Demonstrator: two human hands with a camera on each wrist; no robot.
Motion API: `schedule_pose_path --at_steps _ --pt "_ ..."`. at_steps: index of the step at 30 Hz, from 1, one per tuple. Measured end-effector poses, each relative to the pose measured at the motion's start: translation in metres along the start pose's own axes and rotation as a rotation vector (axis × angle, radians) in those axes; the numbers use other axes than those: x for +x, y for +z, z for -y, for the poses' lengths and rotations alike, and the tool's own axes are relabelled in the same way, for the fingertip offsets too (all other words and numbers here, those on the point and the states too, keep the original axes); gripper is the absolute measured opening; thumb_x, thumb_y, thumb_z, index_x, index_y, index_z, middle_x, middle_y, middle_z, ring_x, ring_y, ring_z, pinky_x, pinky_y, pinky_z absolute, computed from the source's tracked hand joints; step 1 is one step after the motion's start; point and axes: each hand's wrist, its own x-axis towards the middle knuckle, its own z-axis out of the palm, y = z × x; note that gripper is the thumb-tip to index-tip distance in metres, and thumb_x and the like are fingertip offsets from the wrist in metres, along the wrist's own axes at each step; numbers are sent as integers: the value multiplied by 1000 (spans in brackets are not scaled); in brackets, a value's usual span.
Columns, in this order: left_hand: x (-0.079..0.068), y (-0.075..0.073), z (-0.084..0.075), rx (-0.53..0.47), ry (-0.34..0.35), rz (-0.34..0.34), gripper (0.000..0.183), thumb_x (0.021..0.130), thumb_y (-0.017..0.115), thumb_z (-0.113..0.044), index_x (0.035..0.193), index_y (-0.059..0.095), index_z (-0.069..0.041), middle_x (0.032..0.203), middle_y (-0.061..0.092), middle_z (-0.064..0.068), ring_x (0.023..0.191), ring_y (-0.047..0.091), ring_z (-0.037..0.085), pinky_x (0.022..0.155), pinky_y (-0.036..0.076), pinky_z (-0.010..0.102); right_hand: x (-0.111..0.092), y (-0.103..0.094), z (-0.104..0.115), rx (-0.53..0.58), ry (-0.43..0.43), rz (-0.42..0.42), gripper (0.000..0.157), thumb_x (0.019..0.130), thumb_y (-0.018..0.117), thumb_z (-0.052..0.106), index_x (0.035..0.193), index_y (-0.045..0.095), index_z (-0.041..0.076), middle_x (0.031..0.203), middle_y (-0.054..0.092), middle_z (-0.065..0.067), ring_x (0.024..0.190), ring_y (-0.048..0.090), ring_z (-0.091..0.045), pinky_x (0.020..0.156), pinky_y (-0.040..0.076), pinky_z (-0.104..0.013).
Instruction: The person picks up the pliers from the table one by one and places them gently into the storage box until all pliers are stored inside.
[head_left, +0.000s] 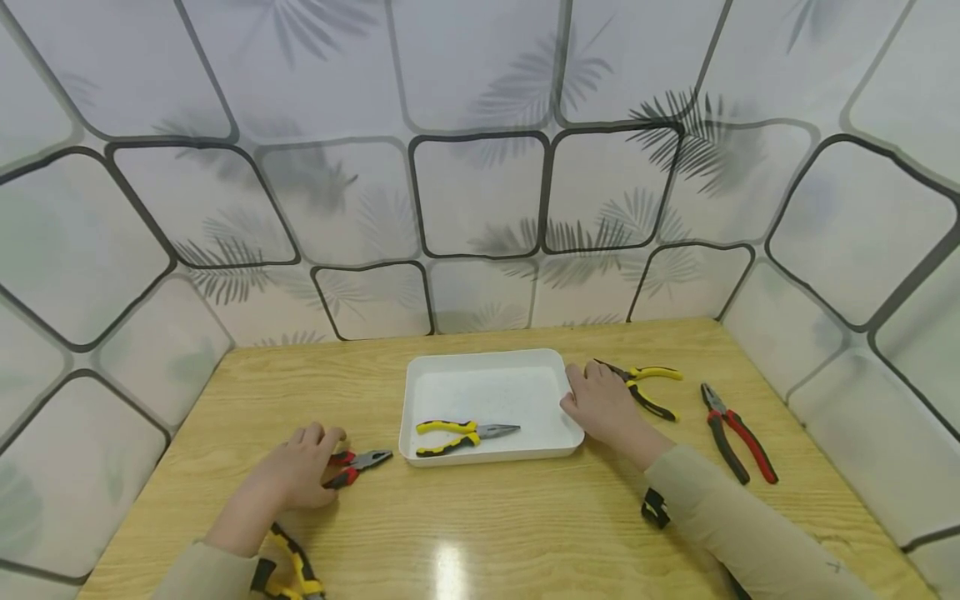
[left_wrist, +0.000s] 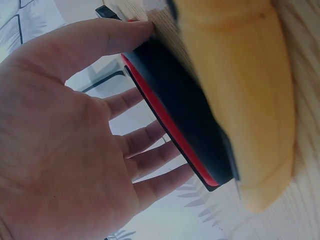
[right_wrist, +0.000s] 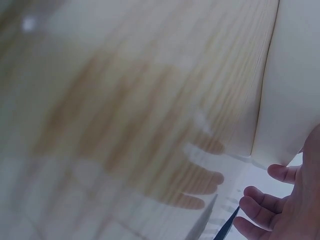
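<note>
My left hand [head_left: 288, 471] is at the handles of red-and-black pliers [head_left: 367, 460] left of the tray. In the left wrist view, the thumb [left_wrist: 125, 35] lies on one side of the red-and-black handles [left_wrist: 172, 100] and the fingers are on the other, partly hidden. My right hand [head_left: 600, 407] is at the right wall of a white tray [head_left: 491, 362]. Its loosely bent fingers [right_wrist: 260, 210] hold nothing in the right wrist view; the thumb overlaps the tray's corner. Yellow-and-black long-nose pliers [head_left: 468, 436] lie in the tray.
Beyond my right hand lie yellow-and-black pliers [head_left: 652, 387], spread apart. Larger red-and-black pliers [head_left: 738, 433] lie farther right. A yellow-and-black tool [head_left: 296, 562] is beside my left wrist. Patterned fabric walls [head_left: 480, 200] border the wooden table [head_left: 480, 525].
</note>
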Motion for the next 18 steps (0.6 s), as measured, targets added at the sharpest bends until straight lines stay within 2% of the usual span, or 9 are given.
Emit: schedule_pose_path --at_steps 6,11,18 --pt "0 -1 1 -37 -3 46 73 76 94 -17 133 50 -3 118 54 20 103 54 36 89 53 58 0 -1 1 1 3 1 17 98 54 21 104 54 5 91 51 -15 81 47 -31 71 42 -44" --pt "1 2 4 -21 -19 77 72 74 95 -17 127 48 -2 109 50 17 97 47 32 87 50 54 0 0 0 7 1 -4 15 98 54 20 102 53 6 90 51 -14 81 48 -31 71 42 -44" --pt "1 1 4 -46 -27 85 68 74 91 -8 125 48 1 105 46 17 96 45 35 88 49 59 0 2 -1 5 1 0 17 99 54 21 104 54 5 92 51 -15 83 48 -32 73 43 -45"
